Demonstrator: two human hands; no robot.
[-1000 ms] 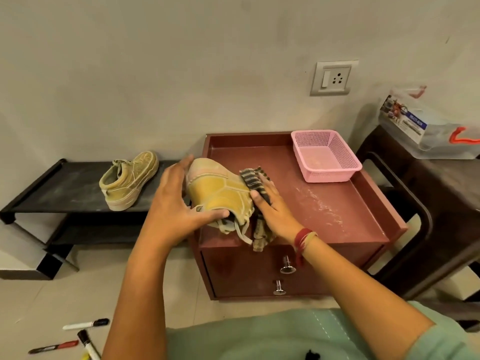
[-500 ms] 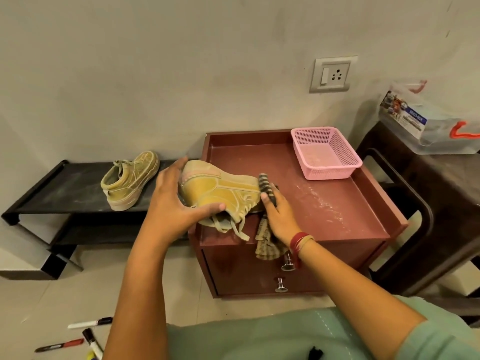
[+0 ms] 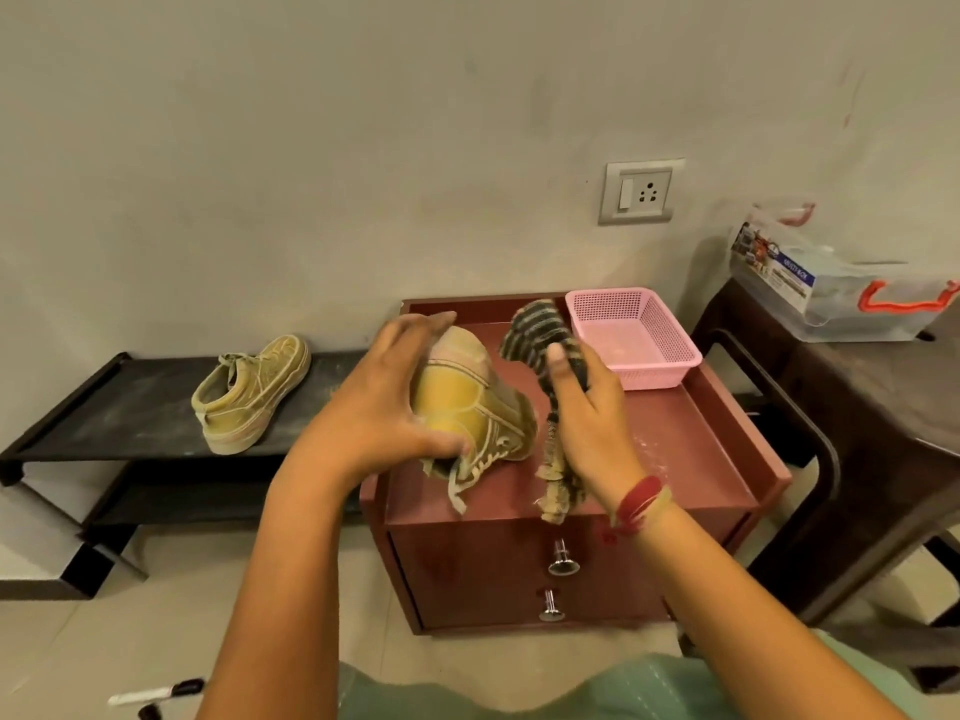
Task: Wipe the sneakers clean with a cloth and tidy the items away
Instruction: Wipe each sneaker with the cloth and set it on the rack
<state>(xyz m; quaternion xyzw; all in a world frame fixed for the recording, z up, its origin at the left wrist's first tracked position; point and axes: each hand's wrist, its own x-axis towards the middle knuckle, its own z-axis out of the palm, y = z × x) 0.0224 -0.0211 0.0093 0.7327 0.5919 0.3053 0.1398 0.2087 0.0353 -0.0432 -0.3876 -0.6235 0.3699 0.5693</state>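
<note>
Lifted off sneaker (image 3: 470, 407) — cloth (image 3: 550, 350) in right hand (image 3: 587, 423).

- Cabinet (image 3: 675, 459): red-brown, raised rim on the back and sides, two drawer knobs on the front. Stands on the floor (image 3: 78, 657) against the wall.
- On cabinet top, back right corner: pink basket (image 3: 634, 340), upright, flat on the top.
- On cabinet top, left part: sneaker (image 3: 467, 402), tilted, laces trailing onto the top, gripped by left hand (image 3: 374, 402). Contact with the top: cannot tell.
- Cloth (image 3: 540, 324) hangs from right hand (image 3: 587, 407), lower end at the cabinet's front edge. Contact unclear.
- Shelf (image 3: 130, 407): black, low, left of cabinet. Second sneaker (image 3: 249, 394) on it, upright.
- Table (image 3: 883, 407): dark, right of cabinet. Clear box (image 3: 852, 298) on it.
- Floor, bottom left: markers (image 3: 156, 691), lying flat.
</note>
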